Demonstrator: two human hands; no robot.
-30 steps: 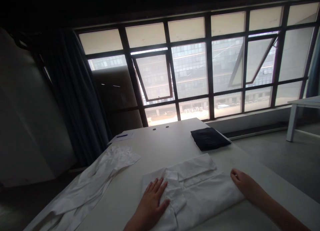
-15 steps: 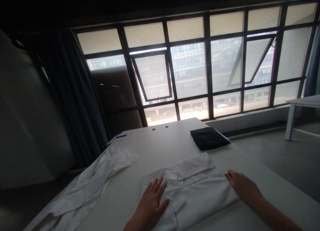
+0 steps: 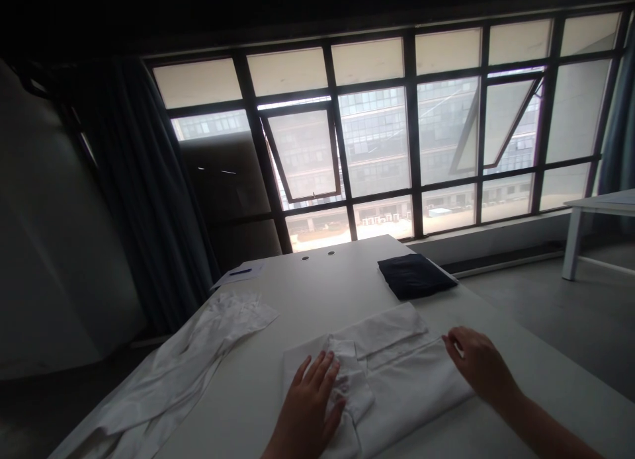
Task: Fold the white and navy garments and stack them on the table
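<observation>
White shirt (image 3: 397,379) lies half folded on the surface (image 3: 322,280), left hand (image 3: 310,403) with fingers open flat on it, right hand (image 3: 479,363) at its edge, grip unclear, another white shirt (image 3: 169,373) not folded.

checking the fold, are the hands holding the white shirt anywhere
Neither clearly grips. The left hand rests on the folded sleeve of the white shirt; the right hand touches the shirt's right edge, and whether it pinches cannot be told.

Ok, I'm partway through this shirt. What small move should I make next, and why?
Probably smooth the bunched sleeve flat with the left hand: it looks crumpled on the folded white shirt, right beside those fingers, while the right hand already rests at the shirt's right edge.
</observation>
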